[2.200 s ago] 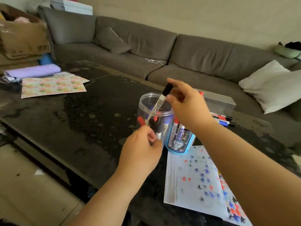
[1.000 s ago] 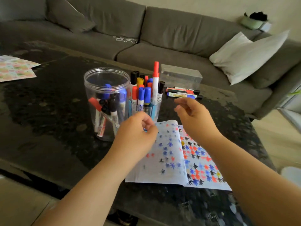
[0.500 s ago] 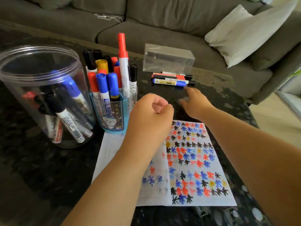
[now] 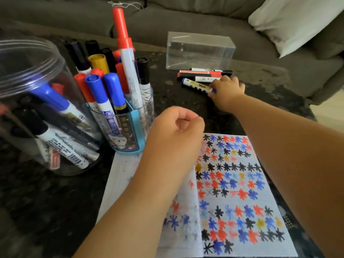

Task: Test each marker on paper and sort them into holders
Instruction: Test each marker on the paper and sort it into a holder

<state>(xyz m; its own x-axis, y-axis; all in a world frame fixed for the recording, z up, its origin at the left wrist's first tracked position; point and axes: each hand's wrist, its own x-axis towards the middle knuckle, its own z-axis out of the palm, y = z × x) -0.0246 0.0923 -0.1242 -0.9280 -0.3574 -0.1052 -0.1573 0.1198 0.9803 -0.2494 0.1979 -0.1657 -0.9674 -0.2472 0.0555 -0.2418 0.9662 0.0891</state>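
Reached farther across the dark table with the right hand (image 4: 226,92), from hovering above the paper a second ago to the loose markers lying in front of the clear box. Now pinching the near end of the blue-capped marker (image 4: 197,86), which sits angled away from the other three instead of parallel beside them as half a second ago. No longer holding the black-capped marker lifted over the clear jar two seconds back.

Both forearms are bare, with no sleeve in view above the paper (image 4: 230,192). The left hand (image 4: 176,133) and right hand (image 4: 226,92) wear nothing.
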